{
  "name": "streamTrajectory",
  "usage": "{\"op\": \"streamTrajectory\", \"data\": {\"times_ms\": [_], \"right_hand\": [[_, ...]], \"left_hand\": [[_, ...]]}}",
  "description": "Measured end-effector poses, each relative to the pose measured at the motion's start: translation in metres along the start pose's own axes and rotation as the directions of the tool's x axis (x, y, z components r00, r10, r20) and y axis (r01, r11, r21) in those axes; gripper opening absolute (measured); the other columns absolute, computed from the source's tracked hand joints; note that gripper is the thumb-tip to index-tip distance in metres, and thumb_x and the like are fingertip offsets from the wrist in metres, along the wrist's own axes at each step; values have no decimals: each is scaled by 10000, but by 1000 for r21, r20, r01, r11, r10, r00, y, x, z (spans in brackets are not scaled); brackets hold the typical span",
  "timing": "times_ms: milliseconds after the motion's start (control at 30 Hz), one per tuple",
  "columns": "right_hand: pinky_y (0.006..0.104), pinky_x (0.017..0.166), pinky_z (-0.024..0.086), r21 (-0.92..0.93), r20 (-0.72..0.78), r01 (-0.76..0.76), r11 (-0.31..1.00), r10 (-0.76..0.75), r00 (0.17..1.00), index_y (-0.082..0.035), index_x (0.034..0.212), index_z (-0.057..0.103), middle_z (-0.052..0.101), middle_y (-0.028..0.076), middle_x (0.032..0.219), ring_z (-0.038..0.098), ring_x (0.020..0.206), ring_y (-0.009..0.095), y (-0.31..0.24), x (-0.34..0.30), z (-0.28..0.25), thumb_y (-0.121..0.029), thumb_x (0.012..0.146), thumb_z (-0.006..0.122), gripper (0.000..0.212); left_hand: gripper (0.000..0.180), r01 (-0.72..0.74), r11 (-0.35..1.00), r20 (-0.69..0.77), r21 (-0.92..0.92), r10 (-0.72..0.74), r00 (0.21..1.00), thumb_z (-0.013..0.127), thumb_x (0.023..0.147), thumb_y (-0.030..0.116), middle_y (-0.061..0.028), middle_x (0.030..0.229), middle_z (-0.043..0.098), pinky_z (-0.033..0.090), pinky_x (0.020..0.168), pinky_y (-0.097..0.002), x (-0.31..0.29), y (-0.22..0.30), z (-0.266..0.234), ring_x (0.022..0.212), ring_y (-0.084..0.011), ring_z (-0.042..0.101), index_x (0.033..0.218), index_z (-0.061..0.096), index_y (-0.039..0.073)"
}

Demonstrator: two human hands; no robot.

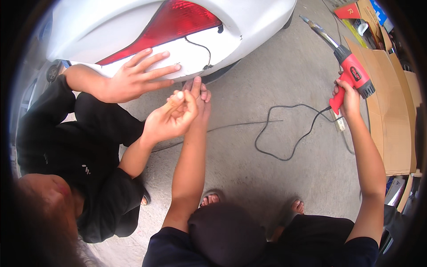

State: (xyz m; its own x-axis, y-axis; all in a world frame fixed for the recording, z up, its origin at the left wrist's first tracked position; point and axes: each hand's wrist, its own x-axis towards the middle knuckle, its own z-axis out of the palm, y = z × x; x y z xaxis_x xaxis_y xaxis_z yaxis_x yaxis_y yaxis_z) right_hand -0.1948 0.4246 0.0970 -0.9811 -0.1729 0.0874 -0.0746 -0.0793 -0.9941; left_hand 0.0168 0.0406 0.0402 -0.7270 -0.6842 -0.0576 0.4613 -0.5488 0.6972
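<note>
My right hand [348, 95] is closed round the grip of a red and black heat gun [356, 71], held up at the right. Its metal nozzle points up and left, apart from the car. My left hand [201, 91] reaches up to the lower edge of a white car bumper [231, 38]. One finger is stretched against that edge; the others look curled, and a co-worker's hand [171, 115] partly covers them. Below a red tail light [173, 24], a dark curved line [202, 44] and chipped spots mark the bumper. The co-worker's other hand [138, 80] rests spread beside the light.
The co-worker in black [89, 160] crouches close on my left. A black cord [284, 158] loops over the concrete floor below the heat gun, near a white power strip [340, 122]. Cardboard [387, 111] and boxes [369, 15] line the right side. My knee [227, 236] is below.
</note>
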Motion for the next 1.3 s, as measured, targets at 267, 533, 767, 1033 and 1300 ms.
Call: {"op": "streamTrajectory", "data": {"times_ms": [267, 533, 767, 1033, 1300], "right_hand": [[307, 573, 498, 4, -14, 0, 1000, 0, 1000, -6, 1184, 582, 631, 76, 832, 574, 608, 131, 0, 3, -4, -39, 864, 660, 332], [310, 583, 494, -1, 7, -1, 1000, 1, 1000, -9, 1183, 579, 626, 78, 856, 571, 625, 130, -4, 2, -6, -37, 864, 655, 329], [314, 585, 495, 9, 2, -11, 1000, 11, 1000, -12, 1178, 580, 614, 70, 842, 566, 620, 131, -4, 4, -8, -41, 867, 655, 321], [304, 608, 491, -33, 26, -10, 999, 11, 1000, -16, 1201, 555, 594, 59, 848, 563, 644, 125, -9, 1, -7, -59, 892, 647, 325], [301, 584, 500, -31, 18, 5, 999, -5, 1000, -9, 1171, 581, 638, 75, 847, 581, 622, 130, -11, 1, -6, -68, 868, 668, 321]], "left_hand": [[110, -102, 994, 18, -43, 103, 995, 694, 977, 127, -22, 697, 565, 349, 431, -228, 16, -26, -29, 474, -81, 436, 955, 610, 59], [203, -130, 992, 6, -5, 130, 992, 656, 1010, 153, 8, 735, 543, 327, 449, -216, 13, -27, -20, 501, -70, 407, 861, 520, 181], [90, -186, 980, -148, -63, 176, 973, 693, 989, 174, -15, 809, 589, 342, 468, -235, 9, -40, -10, 531, -80, 452, 992, 609, 143], [130, -100, 971, -273, -217, 38, 961, 703, 985, 196, -16, 869, 579, 360, 486, -235, 1, -42, 9, 554, -76, 463, 1022, 599, 127], [175, 194, 700, -57, -687, -318, 946, 623, 1030, 221, 74, 672, 601, 357, 434, -185, -12, -21, 13, 449, -15, 440, 1092, 677, 66]]}}
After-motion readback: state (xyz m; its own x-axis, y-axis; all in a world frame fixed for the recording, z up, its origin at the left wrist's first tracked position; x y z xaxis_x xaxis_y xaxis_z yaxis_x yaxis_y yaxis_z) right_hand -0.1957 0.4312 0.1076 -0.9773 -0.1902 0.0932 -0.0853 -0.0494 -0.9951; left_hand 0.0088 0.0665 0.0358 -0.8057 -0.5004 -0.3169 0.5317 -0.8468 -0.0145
